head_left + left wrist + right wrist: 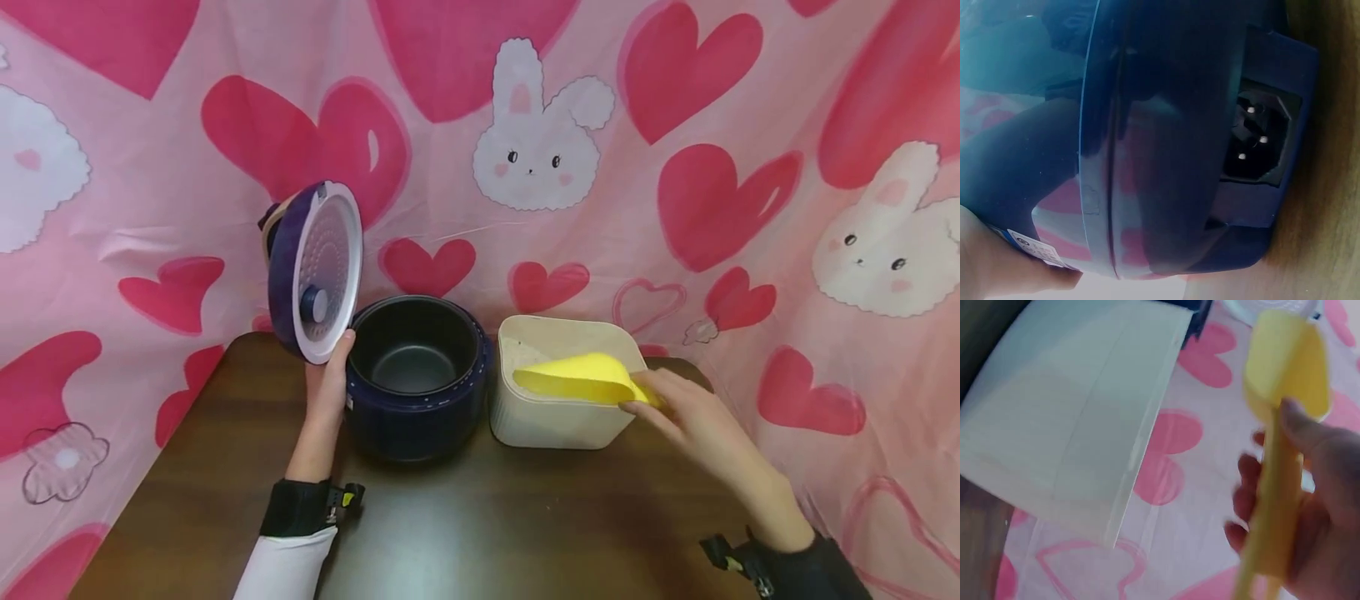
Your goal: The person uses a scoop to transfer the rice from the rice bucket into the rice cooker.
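The yellow scoop [573, 379] is gripped by its handle in the curled fingers of the right hand [693, 421], the thumb being pressed near where handle and bowl meet. Its bowl is pointed leftward, held above the opening of a cream container [562, 429] in which white grainy contents [519, 354] are seen. The dark blue lid [330, 267] is touched at its lower rim by the thumb of the left hand [327, 382]; how far that hand's other fingers are closed cannot be told, as they are mostly hidden.

A dark brown wooden bench [487, 533] is backed by a pink cloth [435, 192] printed with hearts and rabbits. Near the bench's back edge, left of its middle, a dark blue rice cooker [416, 437] is placed; the container is set just beside it, towards the back right corner. The scoop is formed with a deep, rounded bowl and a straight handle
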Tool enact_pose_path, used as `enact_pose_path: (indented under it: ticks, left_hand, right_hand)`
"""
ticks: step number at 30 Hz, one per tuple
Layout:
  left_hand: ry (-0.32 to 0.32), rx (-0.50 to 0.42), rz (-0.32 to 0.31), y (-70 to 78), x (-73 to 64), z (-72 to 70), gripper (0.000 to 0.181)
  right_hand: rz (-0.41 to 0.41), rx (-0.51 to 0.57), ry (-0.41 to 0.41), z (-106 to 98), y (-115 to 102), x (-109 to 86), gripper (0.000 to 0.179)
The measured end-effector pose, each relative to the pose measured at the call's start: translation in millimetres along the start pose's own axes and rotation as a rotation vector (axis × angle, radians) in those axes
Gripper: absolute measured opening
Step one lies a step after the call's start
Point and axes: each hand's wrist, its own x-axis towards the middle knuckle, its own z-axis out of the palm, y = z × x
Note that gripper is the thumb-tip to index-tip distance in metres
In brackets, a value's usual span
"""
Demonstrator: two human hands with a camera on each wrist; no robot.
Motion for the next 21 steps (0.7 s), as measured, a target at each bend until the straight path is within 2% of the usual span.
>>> enact_pose_path:
  ticks: [5,7,10,14,21]
  left_hand:
    - [0.004,0.004,0.007,2.6,0.4,-0.6,0.075]
    - [0.000,0.006,0.009,1.6,0.3,-0.2,0.074]
    - [-0.006,0.001,0.017,0.4,0.4,1.1,0.073]
    - [0.000,-0.011,0.033,1.3,0.3,1.4,0.070]
    - [0.021,-0.019,0.035,2.5,-4.4,3.4,0.067]
  right_hand:
    - [0.083,-0.212,-0.088,4.6,14.4,28.5,0.024]
    - [0.107,-0.306,-0.115,8.2,22.0,35.7,0.027]
    - [0.106,-0.434,-0.106,15.0,34.4,43.5,0.036]
    - [0.116,-0.465,-0.115,22.9,46.7,52.3,0.046]
    - [0.180,-0.442,-0.189,33.2,60.9,59.8,0.048]
